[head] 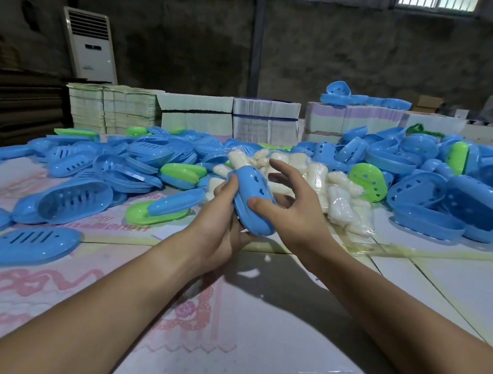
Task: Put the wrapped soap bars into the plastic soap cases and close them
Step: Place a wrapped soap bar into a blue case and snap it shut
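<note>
A blue case, seemingly shut, is gripped by the left hand; the right hand, fingers spread, is touching it by the thumb. Closing seems finished; setting aside is called for, then soaps beyond the grip.

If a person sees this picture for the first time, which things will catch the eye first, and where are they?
In the centre, the left hand grips a blue soap case while the thumb of the right hand presses on it. Just behind the hands lies a heap of wrapped soap bars. Piles of blue case halves spread across the table on both sides, with a few bright green ones, such as the green half at the right of the soaps.
</note>
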